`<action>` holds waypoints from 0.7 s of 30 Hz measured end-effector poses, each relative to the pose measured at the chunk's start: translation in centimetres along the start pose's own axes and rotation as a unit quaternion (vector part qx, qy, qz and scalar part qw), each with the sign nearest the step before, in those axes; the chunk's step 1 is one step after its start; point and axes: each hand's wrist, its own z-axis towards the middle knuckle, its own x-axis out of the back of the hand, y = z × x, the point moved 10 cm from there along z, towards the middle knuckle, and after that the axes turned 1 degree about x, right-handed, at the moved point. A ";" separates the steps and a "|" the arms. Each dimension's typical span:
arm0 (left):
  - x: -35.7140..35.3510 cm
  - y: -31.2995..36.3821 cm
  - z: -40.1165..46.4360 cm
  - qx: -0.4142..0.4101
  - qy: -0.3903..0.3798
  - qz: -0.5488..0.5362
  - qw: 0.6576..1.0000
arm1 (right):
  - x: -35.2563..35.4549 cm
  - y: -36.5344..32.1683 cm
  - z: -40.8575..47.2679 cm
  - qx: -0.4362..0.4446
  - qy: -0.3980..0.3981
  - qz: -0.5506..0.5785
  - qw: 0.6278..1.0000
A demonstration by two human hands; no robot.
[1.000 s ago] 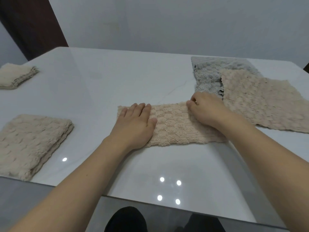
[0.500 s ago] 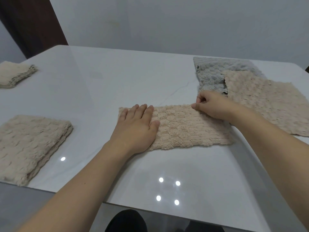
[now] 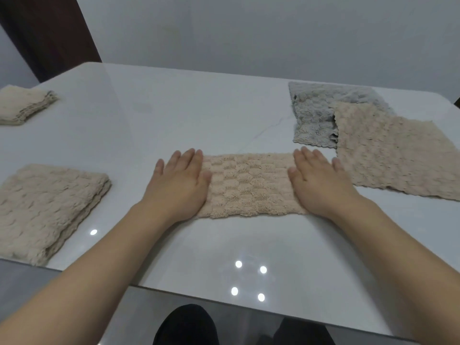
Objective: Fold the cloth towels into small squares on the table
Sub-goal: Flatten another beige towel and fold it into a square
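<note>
Both ends of the folded beige towel [image 3: 249, 185] under the hands; flat beige towel [image 3: 398, 155] past the right edge.

I have both forearms reaching forward from the bottom corners of the view, bare to the wrist and angled inward toward each other. My left hand [image 3: 179, 181] lies flat, palm down, fingers straight and close together pointing away from me, thumb spread out to the right. My right hand [image 3: 317, 181] mirrors it: palm down, fingers straight and slightly fanned, thumb stretched out to the left. The two hands are level with each other and well apart, thumbs facing across the gap. Neither hand curls or pinches; both press down with flat palms and straight wrists.
</note>
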 end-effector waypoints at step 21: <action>3.6 -0.4 0.8 -0.008 0.038 -0.136 0.990 | 3.2 -5.7 -4.3 0.002 0.120 -0.002 0.993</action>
